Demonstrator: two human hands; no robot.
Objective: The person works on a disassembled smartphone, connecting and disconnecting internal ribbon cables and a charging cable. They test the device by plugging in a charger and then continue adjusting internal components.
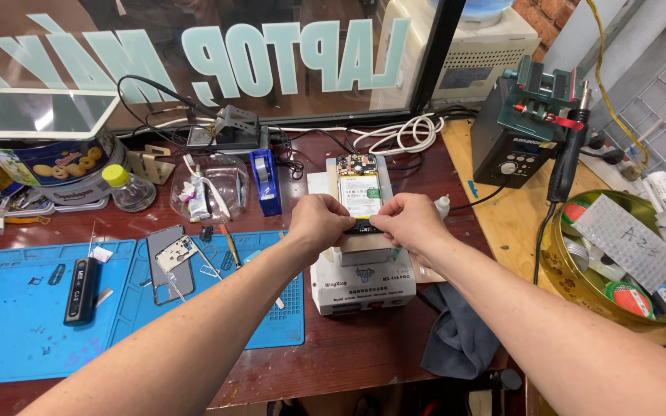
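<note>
Both hands pinch the near end of the opened phone [361, 190] on the white heating station [362, 286]. Left hand [319, 222] and right hand [410, 219] grip equally close; its long axis runs away toward the window.

Two bare arms and two bare hands

The left hand [319, 223] and the right hand [410, 222] wear no gloves, no rings and no watch. Both arms are bare all the way up, with no sleeves in view. The forearms are long and have fine hair on them. The fingernails are too small to see well.
</note>
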